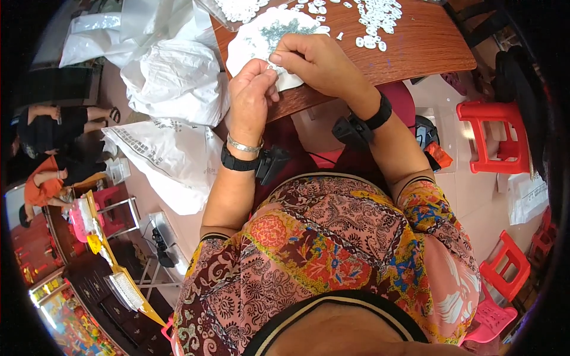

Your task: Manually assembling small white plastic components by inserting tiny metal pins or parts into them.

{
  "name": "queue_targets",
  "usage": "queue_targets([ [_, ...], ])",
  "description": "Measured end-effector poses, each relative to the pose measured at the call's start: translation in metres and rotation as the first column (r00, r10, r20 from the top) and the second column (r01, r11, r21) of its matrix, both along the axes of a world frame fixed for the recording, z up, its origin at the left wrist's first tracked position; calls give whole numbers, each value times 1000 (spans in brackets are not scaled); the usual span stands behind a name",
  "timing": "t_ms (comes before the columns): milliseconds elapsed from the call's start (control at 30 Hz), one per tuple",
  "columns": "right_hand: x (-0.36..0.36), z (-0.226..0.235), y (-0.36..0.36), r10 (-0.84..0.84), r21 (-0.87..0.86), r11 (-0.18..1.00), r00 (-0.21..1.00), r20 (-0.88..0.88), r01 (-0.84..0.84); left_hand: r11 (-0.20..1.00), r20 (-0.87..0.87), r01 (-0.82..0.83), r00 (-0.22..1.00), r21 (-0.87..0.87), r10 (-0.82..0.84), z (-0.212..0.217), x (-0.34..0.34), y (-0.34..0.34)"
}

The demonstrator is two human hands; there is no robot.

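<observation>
1. So the small grey bits (290, 27) sit in a loose heap on a white base (237, 54), near the table's near edge and just past the hands. Can't tell if the base is a mat or a bag.
2. Left hand (248, 95) is right at the near edge of that white base, thumb and fingers (255, 65) drawn in together. Whatever might be in there is too tiny to make out, so I can't tell if it's gripping anything.
3. Right hand (320, 64) comes in over the base from the other side, thumb and forefinger curled together, tips just beside the left ones. Same deal, can't tell what's in it, if anything.
4. Small white parts (380, 16) are scattered over the brown table (430, 50), to the right of the heap. More white pieces (237, 8) are in a clear container at the top edge.
5. Both wrists have black straps, and the left also has a silver bracelet (243, 144).
6. Left of the table: bulging white sacks (172, 77).
7. Off to the right, a red stool (490, 111) on the tiled floor.
8. Far left there's a person in dark clothes (65, 127) and another in orange (38, 191).
</observation>
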State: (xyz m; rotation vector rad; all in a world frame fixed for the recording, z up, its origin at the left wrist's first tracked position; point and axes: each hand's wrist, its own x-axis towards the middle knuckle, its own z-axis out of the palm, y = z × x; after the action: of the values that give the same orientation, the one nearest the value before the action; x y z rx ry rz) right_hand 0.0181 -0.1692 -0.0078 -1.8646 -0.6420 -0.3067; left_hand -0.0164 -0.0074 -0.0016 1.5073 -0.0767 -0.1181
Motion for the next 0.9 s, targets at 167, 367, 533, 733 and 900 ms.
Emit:
queue_targets([
  [167, -1, 2, 2, 22, 7, 1000, 998, -57, -22, 1000, 30, 4, 1000, -8, -3, 0, -1, -1],
  [367, -4, 4, 5, -3, 27, 1000, 998, -65, 5, 998, 79, -29, 997, 62, 24, 3, -3, -4],
  [533, -7, 7, 7, -28, 23, 999, 1000, 4, 28, 994, 123, -28, 992, 108, 14, 5, -6, -6],
  [733, -7, 2, 10, -37, 19, 999, 999, 13, 37, 998, 123, -15, 992, 59, 8, 0, -5, -3],
  [900, 2, 0, -1, 24, -25, 999, 997, -68, -26, 998, 51, -27, 998, -63, 30, 1, 0, -3],
])
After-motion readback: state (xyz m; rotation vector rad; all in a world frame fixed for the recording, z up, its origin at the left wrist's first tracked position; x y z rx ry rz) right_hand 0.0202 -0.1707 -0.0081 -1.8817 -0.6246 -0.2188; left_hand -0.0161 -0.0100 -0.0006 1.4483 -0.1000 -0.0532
